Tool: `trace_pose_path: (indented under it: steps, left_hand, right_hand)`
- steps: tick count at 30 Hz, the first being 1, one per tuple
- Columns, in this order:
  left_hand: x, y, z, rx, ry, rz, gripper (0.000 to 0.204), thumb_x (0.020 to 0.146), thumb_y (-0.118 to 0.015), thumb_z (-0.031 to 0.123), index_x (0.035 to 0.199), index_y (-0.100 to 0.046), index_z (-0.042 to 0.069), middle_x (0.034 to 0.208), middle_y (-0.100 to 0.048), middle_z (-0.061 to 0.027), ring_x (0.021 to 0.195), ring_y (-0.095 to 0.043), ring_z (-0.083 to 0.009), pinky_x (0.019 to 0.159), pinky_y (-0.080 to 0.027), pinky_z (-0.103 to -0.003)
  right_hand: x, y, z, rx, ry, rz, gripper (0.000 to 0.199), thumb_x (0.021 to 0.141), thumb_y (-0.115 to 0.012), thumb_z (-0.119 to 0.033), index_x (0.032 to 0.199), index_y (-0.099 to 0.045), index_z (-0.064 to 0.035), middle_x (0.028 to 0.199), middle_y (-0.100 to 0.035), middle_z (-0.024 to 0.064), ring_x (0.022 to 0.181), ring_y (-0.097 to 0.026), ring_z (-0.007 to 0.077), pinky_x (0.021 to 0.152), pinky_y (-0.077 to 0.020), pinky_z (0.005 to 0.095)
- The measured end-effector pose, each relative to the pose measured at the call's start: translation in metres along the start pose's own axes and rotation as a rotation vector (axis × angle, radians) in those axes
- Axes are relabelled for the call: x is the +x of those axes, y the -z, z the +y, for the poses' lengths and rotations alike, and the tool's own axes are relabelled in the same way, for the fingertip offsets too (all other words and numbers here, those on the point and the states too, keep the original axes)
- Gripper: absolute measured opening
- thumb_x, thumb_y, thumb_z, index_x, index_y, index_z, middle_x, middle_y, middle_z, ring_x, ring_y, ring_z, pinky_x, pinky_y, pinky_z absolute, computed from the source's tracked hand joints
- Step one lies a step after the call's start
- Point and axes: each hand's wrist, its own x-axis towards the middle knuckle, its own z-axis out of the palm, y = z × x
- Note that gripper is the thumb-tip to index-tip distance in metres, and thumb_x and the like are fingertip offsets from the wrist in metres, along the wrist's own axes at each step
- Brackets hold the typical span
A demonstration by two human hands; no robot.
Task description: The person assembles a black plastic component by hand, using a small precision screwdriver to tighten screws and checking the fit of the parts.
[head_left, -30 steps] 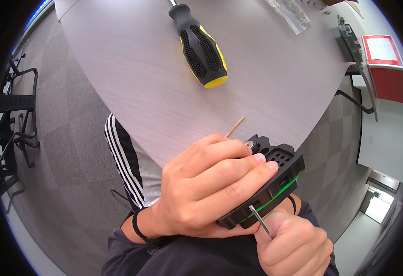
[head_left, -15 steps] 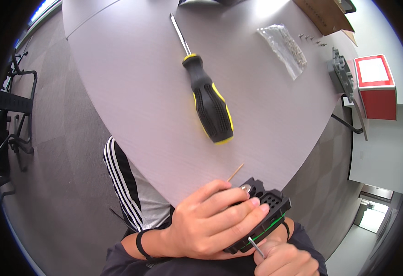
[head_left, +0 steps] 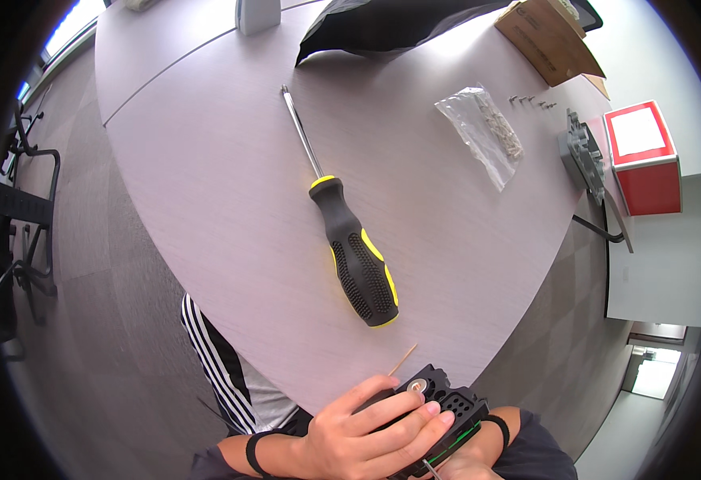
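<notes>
My left hand (head_left: 370, 432) is wrapped over a black plastic housing (head_left: 464, 406) just off the table's near corner. The housing has round holes, a silvery disc (head_left: 418, 386) set in its top and a green line along its side. A thin wooden stick (head_left: 404, 359) juts out beyond my left fingers; what holds its lower end is hidden. At the lower edge, my right hand (head_left: 469, 467) is closed on a thin metal rod (head_left: 431, 469) whose tip meets the housing's side. Most of the right hand is cut off. A black and yellow screwdriver (head_left: 360, 264) lies on the table.
A clear bag of small screws (head_left: 486, 132) lies on the table (head_left: 230, 184), several loose screws (head_left: 533, 102) beside it. Along the right stand a grey moulded part (head_left: 581, 156), a red and white box (head_left: 645, 160) and a cardboard box (head_left: 544, 40). A black sheet (head_left: 382, 32) covers the far edge.
The view has tilted up, so everything sits lower in the picture and more of the far table shows. Both hands keep their grips on the housing and the metal rod.
</notes>
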Motion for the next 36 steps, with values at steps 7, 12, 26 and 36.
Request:
trace_pose_path:
  steps: [7,12,26,36]
  left_hand:
    - [0.004,0.004,-0.002,-0.049,0.034,-0.044,0.023,0.080,-0.067,0.021,0.095,-0.071,0.005,0.090,-0.066,-0.0050,0.084,-0.065,-0.0193,0.068,-0.055,-0.036]
    - [0.006,0.010,-0.010,-0.079,-0.062,-0.021,0.021,0.081,-0.059,0.012,0.093,-0.069,-0.003,0.088,-0.066,-0.0134,0.083,-0.064,-0.0267,0.068,-0.053,-0.040]
    - [-0.008,0.005,-0.011,0.000,-0.063,-0.050,0.016,0.078,-0.067,0.010,0.094,-0.071,0.006,0.089,-0.065,-0.0040,0.085,-0.065,-0.0172,0.065,-0.055,-0.033]
    - [0.001,0.014,-0.011,-0.102,-0.051,-0.001,0.020,0.078,-0.060,0.005,0.094,-0.069,-0.003,0.088,-0.066,-0.0143,0.087,-0.065,-0.0273,0.068,-0.053,-0.040]
  right_hand:
    - [0.007,0.004,-0.003,0.054,-0.117,-0.016,0.052,0.100,-0.030,-0.027,0.049,-0.032,-0.0129,0.049,-0.030,-0.0014,0.037,-0.028,0.0090,0.037,-0.0197,0.0243]
    - [0.013,0.005,-0.003,0.083,-0.173,-0.012,0.048,0.096,-0.032,-0.023,0.049,-0.033,-0.0122,0.050,-0.032,0.0002,0.038,-0.031,0.0103,0.037,-0.0201,0.0253]
    - [0.013,0.004,0.001,0.112,-0.191,0.015,0.040,0.090,-0.036,-0.013,0.051,-0.039,-0.0079,0.050,-0.037,0.0045,0.039,-0.034,0.0125,0.038,-0.0215,0.0266]
    - [0.013,0.001,0.002,0.105,-0.182,0.009,0.040,0.090,-0.038,-0.013,0.051,-0.039,-0.0077,0.050,-0.036,0.0042,0.039,-0.034,0.0126,0.039,-0.0212,0.0263]
